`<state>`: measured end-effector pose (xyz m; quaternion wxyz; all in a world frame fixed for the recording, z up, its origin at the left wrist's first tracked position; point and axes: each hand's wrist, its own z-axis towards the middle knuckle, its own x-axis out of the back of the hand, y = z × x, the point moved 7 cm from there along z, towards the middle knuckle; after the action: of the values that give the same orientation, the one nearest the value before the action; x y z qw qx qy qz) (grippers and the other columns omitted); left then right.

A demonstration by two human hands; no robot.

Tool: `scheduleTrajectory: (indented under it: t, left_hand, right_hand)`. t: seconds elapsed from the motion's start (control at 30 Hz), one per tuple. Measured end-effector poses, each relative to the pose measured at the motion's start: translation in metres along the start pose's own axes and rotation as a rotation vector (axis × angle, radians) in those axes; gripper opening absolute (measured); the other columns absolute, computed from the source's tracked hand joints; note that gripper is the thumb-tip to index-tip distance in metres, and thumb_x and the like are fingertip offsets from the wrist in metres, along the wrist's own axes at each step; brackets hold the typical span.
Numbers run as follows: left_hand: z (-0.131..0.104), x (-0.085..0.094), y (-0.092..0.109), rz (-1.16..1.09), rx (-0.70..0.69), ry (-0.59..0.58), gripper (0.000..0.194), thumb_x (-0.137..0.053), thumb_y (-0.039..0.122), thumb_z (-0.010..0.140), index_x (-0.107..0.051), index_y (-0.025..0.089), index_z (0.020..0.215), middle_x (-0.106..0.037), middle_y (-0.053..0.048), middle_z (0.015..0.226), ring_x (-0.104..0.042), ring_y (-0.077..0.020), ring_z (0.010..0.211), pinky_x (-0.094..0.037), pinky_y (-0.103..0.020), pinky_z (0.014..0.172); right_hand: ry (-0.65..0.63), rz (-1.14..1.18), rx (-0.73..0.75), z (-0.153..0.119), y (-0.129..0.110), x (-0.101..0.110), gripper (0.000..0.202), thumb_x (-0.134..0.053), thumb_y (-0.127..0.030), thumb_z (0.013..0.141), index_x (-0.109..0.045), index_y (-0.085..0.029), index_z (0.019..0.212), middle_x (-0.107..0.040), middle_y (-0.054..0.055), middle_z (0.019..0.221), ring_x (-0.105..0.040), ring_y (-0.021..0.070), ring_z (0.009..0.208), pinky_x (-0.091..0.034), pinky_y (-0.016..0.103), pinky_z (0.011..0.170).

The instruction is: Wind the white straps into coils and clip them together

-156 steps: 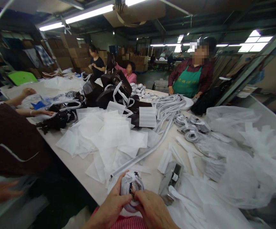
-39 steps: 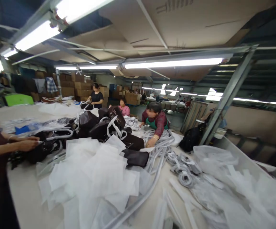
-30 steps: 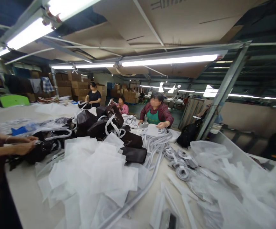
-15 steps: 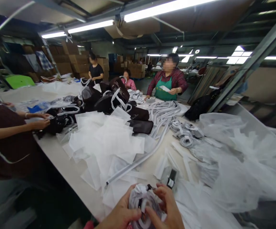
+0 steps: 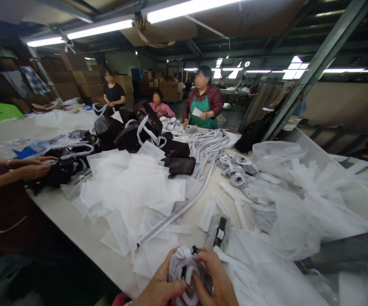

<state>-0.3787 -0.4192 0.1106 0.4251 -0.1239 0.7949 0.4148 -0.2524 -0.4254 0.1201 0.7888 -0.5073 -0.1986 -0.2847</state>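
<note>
A coiled bag strap [image 5: 184, 264] in whitish wrapping, with dark metal clasps, sits between my hands at the bottom of the head view. My left hand [image 5: 158, 284] grips its left side, thumb pressed on the front. From the right, my right hand [image 5: 218, 277] closes round the coil, its fingers near the upper clasp and the middle. Just beyond my hands stands a grey tape dispenser [image 5: 218, 233]. A long wrapped strap [image 5: 175, 216] with a hook at its near end lies across white sheets [image 5: 128, 180].
Dark handbags [image 5: 129, 129] are heaped mid-table, beside many laid-out straps [image 5: 207, 142]. Coiled straps [image 5: 237, 176] and clear plastic bags [image 5: 311, 229] lie to the right. One person's arms [image 5: 27, 170] reach in at left. Another person in a green apron [image 5: 203, 110] stands across the table.
The view has turned slightly right, so the scene sits further left. My hands still grip the coiled strap, my right fingers set a little closer about it.
</note>
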Motion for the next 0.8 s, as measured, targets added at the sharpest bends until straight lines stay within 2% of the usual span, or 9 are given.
scheduleTrajectory:
  t: [0.1,0.23,0.3,0.4,0.5,0.63,0.7,0.8]
  left_hand:
    - [0.000,-0.001,-0.003,-0.038,0.020,-0.025,0.055,-0.077,0.015,0.071,-0.055,0.026,0.121,-0.068,-0.002,0.102,-0.064,-0.0114,0.081,-0.045,-0.021,0.075]
    - [0.004,0.011,-0.010,-0.049,0.001,-0.023,0.057,-0.077,0.015,0.070,-0.054,0.025,0.122,-0.069,-0.003,0.099,-0.066,-0.0145,0.083,-0.047,-0.024,0.076]
    - [0.006,0.018,-0.015,-0.049,-0.005,-0.024,0.059,-0.078,0.015,0.069,-0.053,0.025,0.123,-0.069,-0.003,0.098,-0.067,-0.0158,0.083,-0.047,-0.026,0.077]
    - [0.006,0.021,-0.017,-0.037,0.015,-0.041,0.058,-0.076,0.016,0.071,-0.054,0.026,0.123,-0.069,-0.003,0.101,-0.067,-0.0180,0.089,-0.048,-0.029,0.081]
    - [0.004,0.015,-0.013,-0.003,0.041,-0.074,0.050,-0.072,0.015,0.076,-0.056,0.025,0.122,-0.068,-0.004,0.105,-0.065,-0.0185,0.096,-0.045,-0.030,0.088]
    - [0.003,0.004,-0.003,0.066,0.066,-0.076,0.040,-0.066,0.013,0.080,-0.059,0.021,0.119,-0.067,-0.004,0.106,-0.063,-0.0174,0.100,-0.041,-0.030,0.095]
    - [0.003,-0.001,0.000,0.073,0.094,-0.078,0.037,-0.064,0.017,0.083,-0.060,0.019,0.119,-0.067,-0.005,0.104,-0.063,-0.0181,0.098,-0.042,-0.030,0.093]
    - [0.005,-0.007,0.001,0.028,0.133,-0.103,0.037,-0.067,0.017,0.080,-0.061,0.017,0.116,-0.068,-0.007,0.101,-0.065,-0.0202,0.095,-0.043,-0.032,0.091]
  right_hand:
    - [-0.010,-0.055,0.049,0.002,-0.005,0.004,0.022,-0.049,-0.016,0.083,-0.055,-0.023,0.104,-0.061,0.011,0.117,-0.062,0.0219,0.112,-0.056,0.031,0.090]
    - [-0.138,-0.208,0.171,0.009,-0.018,0.005,0.023,-0.046,-0.015,0.087,-0.060,-0.022,0.104,-0.052,0.017,0.132,-0.067,0.0201,0.106,-0.058,0.026,0.085]
    - [-0.190,-0.275,0.218,0.011,-0.023,0.005,0.025,-0.046,-0.015,0.087,-0.062,-0.023,0.104,-0.052,0.018,0.134,-0.067,0.0204,0.105,-0.059,0.025,0.082]
    - [-0.150,-0.380,0.288,0.013,-0.028,0.005,0.023,-0.048,-0.013,0.084,-0.065,-0.024,0.096,-0.059,0.016,0.128,-0.061,0.0258,0.116,-0.059,0.033,0.087]
    - [-0.038,-0.433,0.365,0.013,-0.032,0.007,0.022,-0.049,-0.011,0.082,-0.065,-0.023,0.089,-0.063,0.014,0.124,-0.058,0.0298,0.120,-0.058,0.044,0.088]
    - [-0.021,-0.314,0.498,0.011,-0.034,0.009,0.020,-0.048,-0.014,0.087,-0.065,-0.024,0.086,-0.071,0.008,0.108,-0.064,0.0253,0.112,-0.057,0.042,0.091]
    - [-0.083,-0.210,0.476,0.011,-0.029,0.008,0.016,-0.052,-0.019,0.088,-0.066,-0.026,0.086,-0.072,0.005,0.109,-0.066,0.0221,0.108,-0.058,0.034,0.090]
    - [-0.149,-0.055,0.282,0.011,-0.011,0.007,0.012,-0.057,-0.029,0.088,-0.068,-0.029,0.091,-0.072,0.002,0.113,-0.070,0.0199,0.100,-0.058,0.022,0.084]
